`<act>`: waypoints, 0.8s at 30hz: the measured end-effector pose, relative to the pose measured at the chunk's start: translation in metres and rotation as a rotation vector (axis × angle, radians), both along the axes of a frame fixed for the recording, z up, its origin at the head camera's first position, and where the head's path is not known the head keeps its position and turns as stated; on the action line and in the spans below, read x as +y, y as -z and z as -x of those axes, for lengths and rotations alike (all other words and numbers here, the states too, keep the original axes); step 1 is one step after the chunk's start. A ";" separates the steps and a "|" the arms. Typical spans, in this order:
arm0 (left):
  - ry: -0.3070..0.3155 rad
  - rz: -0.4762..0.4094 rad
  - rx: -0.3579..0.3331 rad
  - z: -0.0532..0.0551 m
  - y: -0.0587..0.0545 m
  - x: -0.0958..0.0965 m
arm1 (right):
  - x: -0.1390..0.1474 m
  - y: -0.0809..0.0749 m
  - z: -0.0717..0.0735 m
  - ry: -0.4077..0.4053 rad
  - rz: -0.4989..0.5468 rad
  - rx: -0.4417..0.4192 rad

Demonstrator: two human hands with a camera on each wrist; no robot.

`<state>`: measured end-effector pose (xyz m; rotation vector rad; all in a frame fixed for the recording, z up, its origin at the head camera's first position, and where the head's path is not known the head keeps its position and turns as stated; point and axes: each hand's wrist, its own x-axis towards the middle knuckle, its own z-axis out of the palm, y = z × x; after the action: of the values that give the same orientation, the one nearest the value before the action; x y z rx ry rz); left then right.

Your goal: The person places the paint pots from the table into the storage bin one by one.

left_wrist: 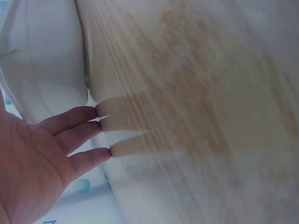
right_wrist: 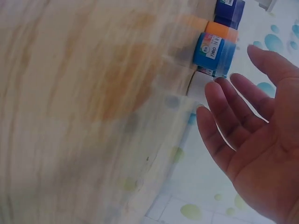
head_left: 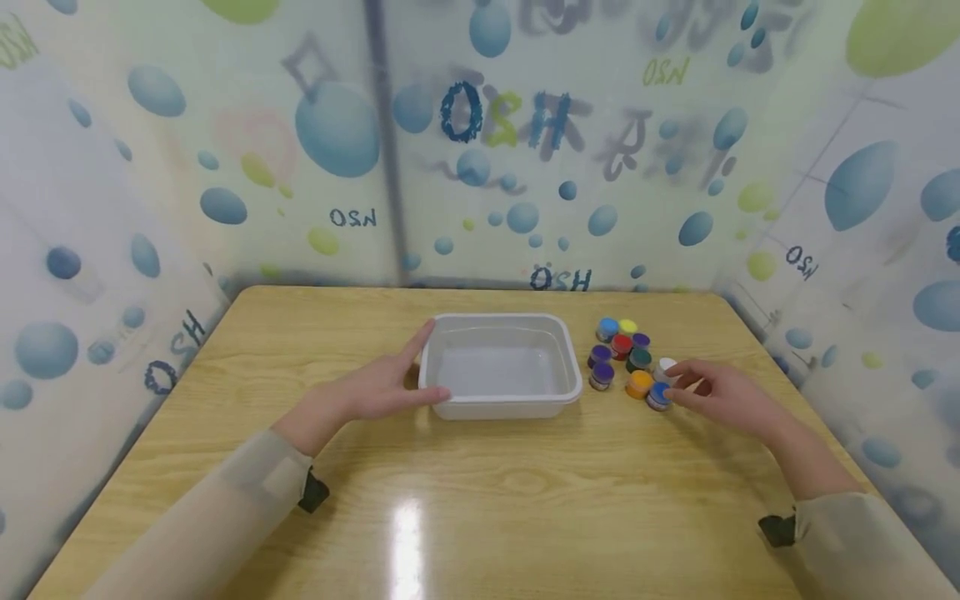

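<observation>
A white plastic tub (head_left: 498, 408) stands on the table, seen from above with its inside bare. My left hand (head_left: 378, 385) spreads along the tub's left end, thumb at the front rim and a finger at the back corner. Its other fingers reach down beside the tub wall (left_wrist: 44, 60) in the left wrist view, fairly straight. On the right, my right hand (head_left: 716, 393) hovers with fingers loosely bent and apart, right by a blue paint jar (right_wrist: 215, 51) and a white paint jar (head_left: 664, 368). An orange paint jar (head_left: 640, 384) stands just left of the blue one.
Several more small paint jars cluster between tub and right hand, among them a red jar (head_left: 621, 347), a dark green jar (head_left: 639, 360) and a purple jar (head_left: 602, 376). The wooden table (head_left: 517, 492) meets patterned walls (head_left: 480, 217) at the back and sides.
</observation>
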<state>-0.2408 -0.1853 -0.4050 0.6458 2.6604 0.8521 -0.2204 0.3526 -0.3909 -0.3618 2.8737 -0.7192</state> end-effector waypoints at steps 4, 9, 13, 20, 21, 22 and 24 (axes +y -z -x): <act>-0.002 0.002 -0.007 -0.001 0.000 0.000 | -0.001 0.005 0.000 -0.017 0.021 -0.042; -0.001 0.009 0.004 0.000 -0.001 0.000 | -0.002 0.007 0.000 -0.016 -0.002 -0.044; 0.001 0.020 0.013 0.001 0.001 0.000 | -0.002 0.007 0.001 -0.021 -0.016 -0.030; -0.004 0.033 0.008 0.000 0.001 0.000 | 0.002 0.008 0.001 0.016 -0.031 -0.008; -0.003 0.034 0.007 0.000 0.001 0.000 | 0.003 0.006 0.001 0.028 -0.033 -0.004; -0.003 0.033 0.006 0.000 0.001 0.000 | 0.004 0.005 0.000 0.034 -0.035 0.003; 0.000 0.030 0.005 0.000 0.001 0.000 | 0.004 0.001 0.000 0.050 -0.024 0.018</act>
<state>-0.2412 -0.1856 -0.4062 0.6407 2.6723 0.8099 -0.2199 0.3569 -0.3915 -0.2964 2.9154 -0.6919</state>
